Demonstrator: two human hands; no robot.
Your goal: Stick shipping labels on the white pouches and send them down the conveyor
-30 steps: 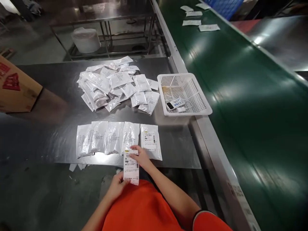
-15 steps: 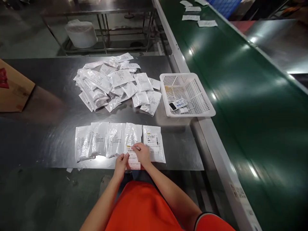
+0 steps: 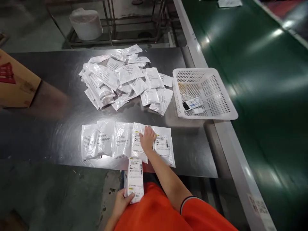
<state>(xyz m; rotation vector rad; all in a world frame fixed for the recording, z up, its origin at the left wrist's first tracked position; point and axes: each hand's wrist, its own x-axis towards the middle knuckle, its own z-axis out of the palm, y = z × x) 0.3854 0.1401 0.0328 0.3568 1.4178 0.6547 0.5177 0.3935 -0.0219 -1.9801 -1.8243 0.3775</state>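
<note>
My left hand [image 3: 120, 202] holds a folded strip of printed shipping labels [image 3: 135, 176] in front of the table's near edge, thumb on top. My right hand [image 3: 147, 140] lies with fingers extended on a white mailer bag [image 3: 141, 127], over the right side of a shipping label [image 3: 136, 144] stuck to it. Just right of that hand is another mailer bag [image 3: 169, 158] bearing a similar label. To the left, three mailer bags [image 3: 121, 139] lie side by side with only printed text showing; the leftmost two overlap.
Across the steel table [image 3: 64, 141], a heap of white mailer bags [image 3: 127, 73] lies toward the back. A white plastic basket [image 3: 209, 117] with a small dark-ended device [image 3: 191, 104] stands beside the green conveyor belt [image 3: 262, 128]. A cardboard box [image 3: 21, 86] sits at left.
The fourth bag now carries a label that was between both hands before. My left hand has drawn back toward my body with the label strip; my right hand has moved up onto the bag.
</note>
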